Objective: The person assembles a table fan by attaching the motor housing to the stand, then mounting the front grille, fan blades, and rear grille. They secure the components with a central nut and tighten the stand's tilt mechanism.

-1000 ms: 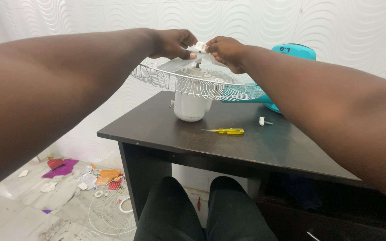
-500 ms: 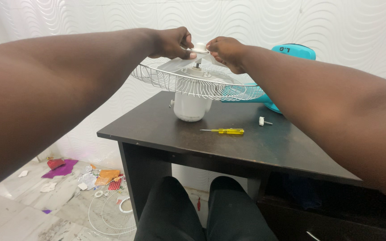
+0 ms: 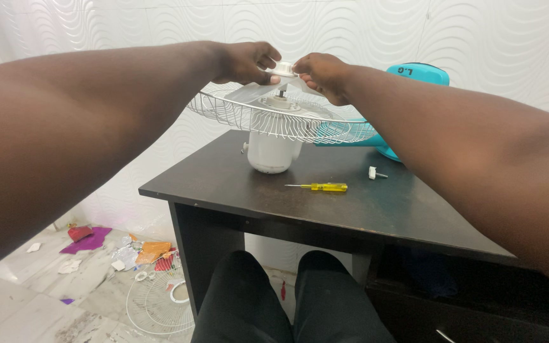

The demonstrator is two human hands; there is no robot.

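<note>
Head view: both arms reach out to 12 o'clock. The left hand [image 3: 244, 61] and right hand [image 3: 323, 73] close their fingers around the white fan blade hub [image 3: 282, 68] from either side, keeping the blade level above the motor shaft. Below sits the wire rear guard [image 3: 274, 121] on the white motor housing [image 3: 269, 152], resting face-up on the dark table [image 3: 236, 184]. A yellow screwdriver [image 3: 323, 187] lies toward 5 o'clock of the housing; a small white knob [image 3: 373, 172] lies near it.
</note>
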